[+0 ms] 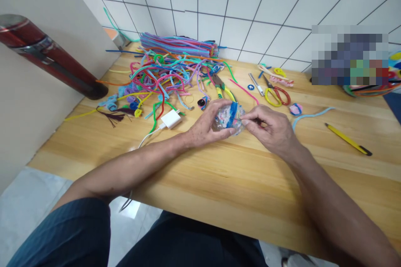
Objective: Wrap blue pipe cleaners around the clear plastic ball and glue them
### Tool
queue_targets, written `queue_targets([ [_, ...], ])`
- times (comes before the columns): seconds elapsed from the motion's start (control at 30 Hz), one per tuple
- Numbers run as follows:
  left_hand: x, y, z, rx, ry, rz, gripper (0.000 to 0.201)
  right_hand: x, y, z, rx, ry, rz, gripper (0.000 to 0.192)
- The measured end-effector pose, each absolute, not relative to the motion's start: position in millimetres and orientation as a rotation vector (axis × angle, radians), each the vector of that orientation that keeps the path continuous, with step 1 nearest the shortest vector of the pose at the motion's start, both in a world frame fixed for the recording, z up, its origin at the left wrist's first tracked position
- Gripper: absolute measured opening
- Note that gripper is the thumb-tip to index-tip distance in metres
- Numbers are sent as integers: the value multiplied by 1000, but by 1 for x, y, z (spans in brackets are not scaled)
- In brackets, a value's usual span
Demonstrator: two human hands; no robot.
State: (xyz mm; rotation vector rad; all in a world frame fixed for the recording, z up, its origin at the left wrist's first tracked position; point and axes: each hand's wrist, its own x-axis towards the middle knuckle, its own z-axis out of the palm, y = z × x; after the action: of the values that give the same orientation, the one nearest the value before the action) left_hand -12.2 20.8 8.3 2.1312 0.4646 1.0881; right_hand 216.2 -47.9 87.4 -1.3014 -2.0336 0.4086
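Note:
A clear, rounded object (222,117) with colourful bits inside and a blue band (232,114) across it sits in my left hand (205,127). The thumb and fingers of that hand close around its left side. At the object's right side, my right hand (269,127) is pinched shut on a thin dark wire-like piece (237,119) that reaches toward the blue band. Its exact kind is too small to tell. Just behind the object lie pliers (220,86) with green and yellow handles and a small dark round piece (201,103).
A tangle of pipe cleaners (169,76) and a bundle of them (178,45) lie at back left, near a red flask (53,56). A white charger (171,119) is left of my hands. Scissors (277,95), a silver cutter (256,84) and a yellow knife (347,139) lie rightward.

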Motion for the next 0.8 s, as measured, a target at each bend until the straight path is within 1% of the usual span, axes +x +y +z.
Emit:
queue_targets([
  [0.5,-12,21,9,2143,488,1081,73,212,-51,91,-1284,-2073,389,19],
  [0.67,-13,20,12,2134,498,1066,74,214,-51,88,-1298,-2009,356,13],
  [0.8,-12,19,13,2118,522,1048,75,213,-52,84,-1315,-2010,354,13],
])
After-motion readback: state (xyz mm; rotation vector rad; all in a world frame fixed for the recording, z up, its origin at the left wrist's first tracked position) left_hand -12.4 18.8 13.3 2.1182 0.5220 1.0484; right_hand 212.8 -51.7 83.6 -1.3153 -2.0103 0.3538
